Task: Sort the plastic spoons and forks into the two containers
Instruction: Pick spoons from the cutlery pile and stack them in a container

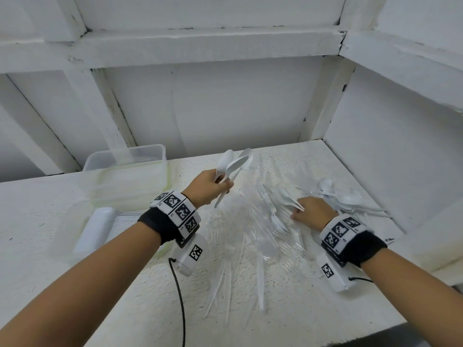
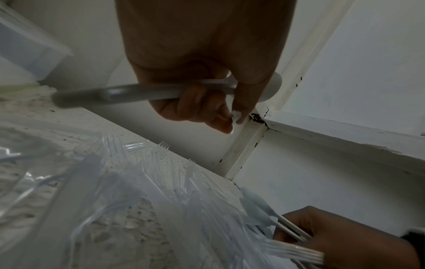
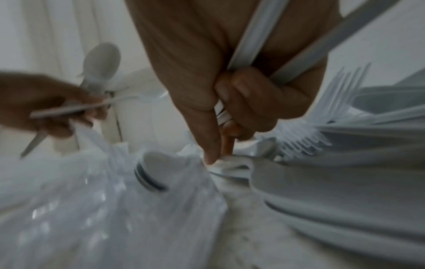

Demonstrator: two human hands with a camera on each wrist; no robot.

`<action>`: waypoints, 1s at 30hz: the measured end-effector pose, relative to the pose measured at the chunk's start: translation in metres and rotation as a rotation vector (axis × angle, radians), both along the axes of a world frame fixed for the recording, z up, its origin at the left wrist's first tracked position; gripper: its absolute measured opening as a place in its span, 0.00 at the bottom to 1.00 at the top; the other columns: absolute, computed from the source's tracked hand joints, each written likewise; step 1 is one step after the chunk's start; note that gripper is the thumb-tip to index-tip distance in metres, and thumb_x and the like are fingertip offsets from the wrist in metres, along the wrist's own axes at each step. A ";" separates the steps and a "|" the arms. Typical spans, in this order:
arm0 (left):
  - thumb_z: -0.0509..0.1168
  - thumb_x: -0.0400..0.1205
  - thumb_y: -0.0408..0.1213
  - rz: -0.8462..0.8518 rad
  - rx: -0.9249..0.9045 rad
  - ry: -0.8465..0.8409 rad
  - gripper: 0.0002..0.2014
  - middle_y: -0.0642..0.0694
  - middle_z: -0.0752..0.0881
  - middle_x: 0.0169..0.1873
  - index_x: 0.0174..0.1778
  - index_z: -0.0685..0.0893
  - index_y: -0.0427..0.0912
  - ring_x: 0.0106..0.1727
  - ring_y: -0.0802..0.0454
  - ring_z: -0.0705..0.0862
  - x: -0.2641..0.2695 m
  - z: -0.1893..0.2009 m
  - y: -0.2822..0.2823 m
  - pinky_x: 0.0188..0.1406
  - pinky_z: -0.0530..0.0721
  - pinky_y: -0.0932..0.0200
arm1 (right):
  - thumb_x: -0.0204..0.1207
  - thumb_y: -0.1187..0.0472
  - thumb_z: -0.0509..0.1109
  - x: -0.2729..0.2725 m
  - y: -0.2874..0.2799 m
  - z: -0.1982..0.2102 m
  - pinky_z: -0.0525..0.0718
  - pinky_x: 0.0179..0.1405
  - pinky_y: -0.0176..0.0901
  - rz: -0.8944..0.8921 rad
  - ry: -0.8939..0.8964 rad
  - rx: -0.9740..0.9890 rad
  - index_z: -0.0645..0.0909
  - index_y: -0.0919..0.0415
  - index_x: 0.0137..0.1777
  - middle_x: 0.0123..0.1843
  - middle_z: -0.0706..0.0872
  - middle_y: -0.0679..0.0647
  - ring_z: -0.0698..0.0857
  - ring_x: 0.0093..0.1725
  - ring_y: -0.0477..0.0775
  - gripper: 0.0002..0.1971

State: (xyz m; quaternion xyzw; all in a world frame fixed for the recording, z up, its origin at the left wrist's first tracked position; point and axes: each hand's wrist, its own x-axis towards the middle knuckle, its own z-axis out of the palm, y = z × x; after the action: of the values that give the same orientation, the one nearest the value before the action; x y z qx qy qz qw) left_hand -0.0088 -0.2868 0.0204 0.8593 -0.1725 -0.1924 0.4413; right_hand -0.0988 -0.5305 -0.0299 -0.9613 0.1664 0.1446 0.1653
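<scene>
My left hand (image 1: 221,185) is raised over the shelf's middle and grips a few white plastic spoons (image 1: 233,164) by their handles (image 2: 142,92), bowls pointing up and away. My right hand (image 1: 298,212) is down on the cutlery heap. Its curled fingers hold white spoon handles (image 3: 260,41), and thumb and forefinger pinch another piece (image 3: 220,162) in the pile. Clear plastic forks (image 1: 263,226) lie scattered across the middle. More white spoons (image 1: 345,201) lie heaped to the right of that hand. Two clear containers stand at the left: the far one (image 1: 125,156) and the near one (image 1: 75,216).
The near container holds a stacked row of white cutlery (image 1: 100,229). White walls close the shelf at the back and right. A black cable (image 1: 179,291) hangs from my left wrist over the front of the shelf.
</scene>
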 end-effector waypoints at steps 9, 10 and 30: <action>0.63 0.82 0.35 0.063 -0.149 0.157 0.05 0.48 0.82 0.33 0.40 0.79 0.42 0.23 0.57 0.68 -0.008 0.000 0.013 0.18 0.66 0.67 | 0.79 0.63 0.66 0.011 0.023 0.060 0.65 0.15 0.33 -0.130 -0.312 0.551 0.72 0.60 0.33 0.29 0.77 0.53 0.67 0.21 0.46 0.12; 0.63 0.82 0.35 0.061 -0.165 0.171 0.05 0.48 0.83 0.33 0.40 0.79 0.41 0.22 0.58 0.68 -0.008 0.001 0.015 0.18 0.66 0.67 | 0.80 0.63 0.64 0.014 0.030 0.066 0.64 0.14 0.34 -0.119 -0.350 0.615 0.72 0.60 0.36 0.32 0.81 0.53 0.67 0.19 0.44 0.11; 0.52 0.84 0.57 0.257 -0.404 0.338 0.16 0.52 0.77 0.33 0.49 0.74 0.48 0.20 0.60 0.63 -0.024 0.007 0.072 0.18 0.60 0.67 | 0.79 0.62 0.65 0.066 0.135 0.077 0.63 0.15 0.33 -0.142 -0.540 0.935 0.71 0.59 0.33 0.29 0.74 0.53 0.67 0.21 0.46 0.12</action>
State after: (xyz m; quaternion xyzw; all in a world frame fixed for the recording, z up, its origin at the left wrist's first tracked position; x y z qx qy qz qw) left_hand -0.0324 -0.2150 0.0274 0.7247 -0.0210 -0.2371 0.6467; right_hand -0.0328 -0.3951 0.0472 -0.7746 0.1007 -0.0603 0.6215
